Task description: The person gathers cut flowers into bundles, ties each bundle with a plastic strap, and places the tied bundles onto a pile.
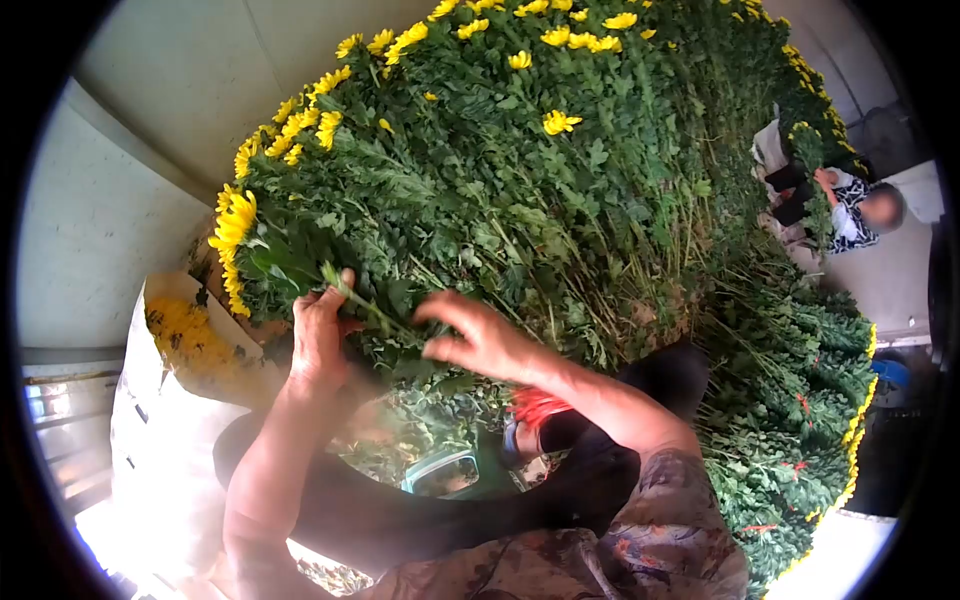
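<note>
My left hand [322,325] is closed around the stem of a yellow chrysanthemum [235,220], whose flower head points to the left. Close by on the right, my right hand [470,335] has its fingers apart beside the lower part of that stem. It is slightly blurred, and nothing shows in its grasp. Both hands are at the near edge of a large heap of cut chrysanthemums [600,200], with green leafy stems and yellow heads along the far and left rim.
Tied bundles of chrysanthemums [780,430] lie at the right. Red ties [540,403] rest by my knee, above a green-rimmed object [440,473]. A cardboard box [190,350] with yellow petals stands at the left. Another person [855,210] sits at the far right holding stems.
</note>
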{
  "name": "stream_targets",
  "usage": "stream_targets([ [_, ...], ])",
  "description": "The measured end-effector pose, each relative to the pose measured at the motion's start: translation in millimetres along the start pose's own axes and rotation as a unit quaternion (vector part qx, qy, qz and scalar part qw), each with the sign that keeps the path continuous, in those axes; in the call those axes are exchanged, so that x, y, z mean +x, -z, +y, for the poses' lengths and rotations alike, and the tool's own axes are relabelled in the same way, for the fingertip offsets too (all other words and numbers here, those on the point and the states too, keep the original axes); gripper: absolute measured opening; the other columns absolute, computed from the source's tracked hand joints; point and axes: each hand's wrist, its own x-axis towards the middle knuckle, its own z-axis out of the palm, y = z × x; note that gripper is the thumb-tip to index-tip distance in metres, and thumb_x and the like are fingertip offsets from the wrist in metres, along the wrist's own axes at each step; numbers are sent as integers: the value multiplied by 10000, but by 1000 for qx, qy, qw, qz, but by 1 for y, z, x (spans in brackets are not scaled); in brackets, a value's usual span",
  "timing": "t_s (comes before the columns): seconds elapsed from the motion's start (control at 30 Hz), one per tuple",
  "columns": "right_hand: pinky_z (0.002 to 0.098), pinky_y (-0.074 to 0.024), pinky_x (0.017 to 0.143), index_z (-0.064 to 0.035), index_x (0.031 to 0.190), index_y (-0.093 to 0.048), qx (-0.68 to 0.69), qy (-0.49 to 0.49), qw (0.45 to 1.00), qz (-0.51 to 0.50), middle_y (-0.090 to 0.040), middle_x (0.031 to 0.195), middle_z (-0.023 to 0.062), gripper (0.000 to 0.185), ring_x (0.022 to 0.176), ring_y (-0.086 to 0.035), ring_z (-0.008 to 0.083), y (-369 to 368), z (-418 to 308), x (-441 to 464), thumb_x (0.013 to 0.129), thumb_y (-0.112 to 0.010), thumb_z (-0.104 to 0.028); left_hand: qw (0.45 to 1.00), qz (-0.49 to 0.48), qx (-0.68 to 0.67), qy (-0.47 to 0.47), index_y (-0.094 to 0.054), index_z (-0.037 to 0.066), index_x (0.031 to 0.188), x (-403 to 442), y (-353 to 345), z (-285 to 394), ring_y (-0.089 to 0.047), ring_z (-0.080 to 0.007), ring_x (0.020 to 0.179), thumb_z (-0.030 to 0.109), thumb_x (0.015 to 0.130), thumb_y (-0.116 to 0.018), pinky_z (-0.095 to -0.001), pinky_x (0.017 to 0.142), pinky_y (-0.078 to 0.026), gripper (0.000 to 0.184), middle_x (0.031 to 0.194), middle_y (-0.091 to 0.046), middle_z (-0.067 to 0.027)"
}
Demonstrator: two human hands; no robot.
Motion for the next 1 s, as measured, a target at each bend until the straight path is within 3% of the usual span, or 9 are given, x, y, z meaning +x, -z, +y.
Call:
stream_targets([
  [0.13, 288, -511, 739, -58, 1100, -576, -97, -271, 952, 102, -628, 1088, 110, 256, 864, -631, 195, 38, 82, 8, 874, -620, -169, 995, 87, 6, -45, -618, -15, 857, 5, 8, 6, -529, -116, 651, 278, 877, -585, -264, 597, -417, 296, 755, -596, -39],
  [0.17, 316, -519, 620, -38, 1073, -567, -94, -207, 959, 168, -653, 961, 106, 280, 755, -649, 217, 36, 138, 5, 873, -631, -224, 994, 99, 25, -49, -619, -15, 837, 2, 5, 9, -503, -99, 641, 273, 880, -581, -254, 596, -403, 293, 747, -586, -32],
  [0.3, 438, -461, 866, -53, 1283, -439, -179, -206, 947, 172, -577, 1126, 174, 522, 1006, -570, 335, 32, 186, 54, 858, -638, -281, 989, 124, -55, -56, -637, 50, 862, 11, 5, 1, -514, -86, 647, 200, 825, -679, -242, 597, -402, 160, 747, -593, 18],
  [0.4, 480, -438, 895, -63, 1329, -366, -453, -186, 866, 103, -420, 1290, 187, 673, 1044, -528, 358, -7, 192, 74, 809, -681, -350, 986, 134, -101, -12, -637, 50, 899, 17, 8, -5, -493, -72, 655, 208, 831, -676, -237, 608, -394, 176, 777, -591, 32],
  [0.57, 469, -480, 768, -57, 1223, -440, -387, -303, 867, 82, -440, 1200, 153, 495, 983, -555, 322, 0, 175, 95, 837, -667, -268, 986, 146, -76, 21, -608, -8, 976, 12, 11, 10, -518, -102, 734, 241, 830, -675, -258, 659, -416, 297, 866, -607, -22],
  [0.67, 433, -458, 825, -21, 1158, -510, -179, -199, 954, 137, -452, 1242, 148, 357, 1030, -541, 315, -2, 117, 96, 893, -592, -245, 988, 137, -62, 13, -572, -1, 1033, 25, 35, -2, -541, -123, 832, 244, 837, -669, -276, 760, -436, 328, 944, -612, -50],
  [0.77, 435, -400, 925, -20, 1216, -478, -327, -63, 934, 129, -429, 1305, 152, 434, 1124, -482, 316, -9, 106, 97, 894, -585, -291, 985, 107, -135, -28, -528, 6, 1094, 15, 26, 4, -542, -134, 870, 242, 840, -665, -290, 813, -430, 373, 992, -605, -60],
  [0.9, 521, -362, 946, -64, 1343, -345, -437, -263, 844, 166, -424, 1307, 164, 713, 1214, -398, 317, -22, 171, 95, 799, -675, -385, 981, 95, -164, -49, -450, 23, 1195, 8, 33, 2, -513, -161, 1017, 215, 841, -659, -299, 926, -386, 454, 1120, -563, -84],
  [1.0, 530, -361, 956, -81, 1352, -312, -432, -350, 830, 40, -405, 1323, 170, 779, 1222, -387, 326, -14, 166, 106, 755, -715, -378, 980, 117, -161, -21, -470, 24, 1173, 22, 45, -4, -542, -159, 973, 194, 846, -648, -303, 877, -431, 410, 1081, -580, -77],
])
